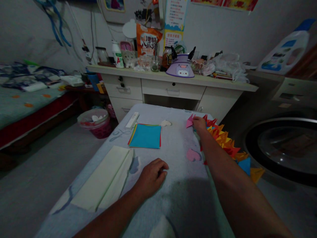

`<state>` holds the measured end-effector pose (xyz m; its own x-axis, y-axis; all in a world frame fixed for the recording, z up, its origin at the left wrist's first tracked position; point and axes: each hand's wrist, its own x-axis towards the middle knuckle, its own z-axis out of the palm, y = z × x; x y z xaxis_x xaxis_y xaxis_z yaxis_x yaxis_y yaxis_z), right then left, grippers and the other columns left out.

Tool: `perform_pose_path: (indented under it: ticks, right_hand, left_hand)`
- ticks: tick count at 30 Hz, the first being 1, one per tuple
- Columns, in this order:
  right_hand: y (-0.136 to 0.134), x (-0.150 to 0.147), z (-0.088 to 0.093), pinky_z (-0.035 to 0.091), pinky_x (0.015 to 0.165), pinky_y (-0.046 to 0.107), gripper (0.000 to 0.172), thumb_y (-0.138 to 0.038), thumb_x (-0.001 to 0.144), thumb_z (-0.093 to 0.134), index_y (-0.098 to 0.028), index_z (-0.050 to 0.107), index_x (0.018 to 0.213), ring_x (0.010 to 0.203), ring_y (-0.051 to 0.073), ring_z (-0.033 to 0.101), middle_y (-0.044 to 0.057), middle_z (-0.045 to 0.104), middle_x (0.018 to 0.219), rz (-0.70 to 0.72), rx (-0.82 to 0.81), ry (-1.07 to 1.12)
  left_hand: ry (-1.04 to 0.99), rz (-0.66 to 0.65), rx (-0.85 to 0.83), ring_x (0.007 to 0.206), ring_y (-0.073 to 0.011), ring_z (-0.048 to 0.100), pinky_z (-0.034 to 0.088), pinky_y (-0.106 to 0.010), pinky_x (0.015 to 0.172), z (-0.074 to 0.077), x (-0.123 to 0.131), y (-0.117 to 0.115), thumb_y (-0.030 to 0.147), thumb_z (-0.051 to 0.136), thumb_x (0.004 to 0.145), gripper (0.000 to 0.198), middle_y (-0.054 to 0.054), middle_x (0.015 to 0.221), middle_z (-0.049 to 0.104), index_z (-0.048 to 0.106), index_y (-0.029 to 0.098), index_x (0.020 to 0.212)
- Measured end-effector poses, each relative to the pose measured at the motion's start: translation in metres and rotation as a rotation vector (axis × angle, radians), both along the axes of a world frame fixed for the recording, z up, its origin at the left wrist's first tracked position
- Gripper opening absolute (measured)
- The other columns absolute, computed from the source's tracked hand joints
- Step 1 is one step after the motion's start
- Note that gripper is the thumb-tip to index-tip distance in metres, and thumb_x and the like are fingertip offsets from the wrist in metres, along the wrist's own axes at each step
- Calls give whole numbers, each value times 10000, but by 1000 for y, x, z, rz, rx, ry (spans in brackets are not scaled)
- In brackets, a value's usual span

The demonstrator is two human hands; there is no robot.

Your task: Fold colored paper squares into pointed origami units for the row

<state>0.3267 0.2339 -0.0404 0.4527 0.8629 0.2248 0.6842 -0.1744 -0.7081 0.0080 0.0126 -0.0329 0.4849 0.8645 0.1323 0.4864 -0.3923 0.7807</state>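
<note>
My right hand (199, 124) reaches to the far right corner of the table, its fingers pinching a pink origami piece (190, 121) with pointed ends, perhaps a crane. Beside and partly behind that arm runs a crowded row of red, orange, yellow and blue folded-paper pieces (226, 140) along the table's right edge. My left hand (153, 174) rests on the cloth near the middle, fingers loosely bent and thumb a little apart, holding nothing. Ahead of it lies a stack of square coloured paper (145, 136), blue on top.
A pale folded cloth or paper (104, 178) lies left on the cloth-covered table (178, 142). Near the stack are a white narrow box (132, 120) and a crumpled white scrap (166, 123). A cluttered desk (170, 82), pink bin (100, 127) and washing machine (279, 109) stand around.
</note>
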Motion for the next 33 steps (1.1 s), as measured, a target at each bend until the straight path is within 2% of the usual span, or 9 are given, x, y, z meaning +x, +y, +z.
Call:
perform_pose_path:
  ticks: [4, 8, 11, 13, 15, 18, 26, 33]
  right_hand:
    - [-7, 1, 8, 532, 851, 420, 344, -339, 922, 576, -165, 556, 1218, 1022, 215, 608, 89, 582, 1219, -15, -109, -121]
    - [-22, -16, 10, 529, 859, 424, 339, -340, 926, 570, -167, 556, 1217, 1026, 214, 607, 90, 581, 1220, -20, -128, -299]
    - [-34, -36, 8, 513, 884, 429, 316, -343, 929, 562, -168, 573, 1192, 1042, 214, 599, 90, 585, 1220, 75, -155, -424]
    - [-42, -46, 6, 438, 950, 364, 252, -260, 939, 509, -103, 647, 1080, 1082, 239, 585, 165, 626, 1145, 148, -192, -492]
    - [-50, -52, 5, 420, 934, 356, 279, -267, 934, 474, -96, 666, 1044, 1076, 261, 585, 185, 635, 1124, 184, -230, -551]
    - [-62, -56, 7, 412, 915, 373, 352, -337, 948, 415, -120, 652, 1093, 1087, 276, 569, 185, 615, 1170, 201, -264, -625]
    - [-76, -66, 9, 377, 942, 383, 399, -397, 973, 350, -163, 616, 1156, 1123, 270, 535, 153, 554, 1277, 240, -277, -726]
    - [-71, -61, 6, 394, 934, 400, 453, -405, 965, 357, -81, 609, 1155, 1135, 299, 534, 212, 577, 1227, 178, -299, -707]
  left_hand:
    - [2, -4, -2, 758, -152, 577, 420, -262, 696, 0, 0, -1, 133, 506, 789, 155, -32, 867, 596, 615, 180, 889]
    - [-1, -8, 6, 765, -154, 582, 427, -263, 699, -1, 0, 0, 136, 507, 788, 157, -34, 873, 599, 615, 183, 893]
    - [3, -4, 9, 760, -154, 582, 430, -264, 699, 0, 1, 0, 130, 505, 785, 158, -33, 869, 603, 613, 187, 885]
    - [6, -3, 13, 764, -154, 583, 431, -265, 702, 0, 1, 0, 128, 504, 783, 162, -33, 872, 604, 613, 188, 888]
    - [5, -3, 17, 768, -156, 583, 432, -265, 706, 1, 1, 0, 133, 505, 785, 162, -34, 874, 606, 612, 189, 892]
    - [5, -3, 18, 761, -155, 582, 436, -266, 706, 2, 0, -1, 135, 501, 787, 158, -35, 871, 608, 610, 187, 889]
    - [5, -3, 18, 764, -153, 586, 436, -257, 699, 2, 1, -1, 120, 503, 779, 161, -37, 879, 613, 612, 183, 879]
    - [8, -12, 11, 766, -153, 583, 432, -261, 705, 2, 0, -1, 121, 503, 780, 168, -38, 880, 605, 618, 176, 890]
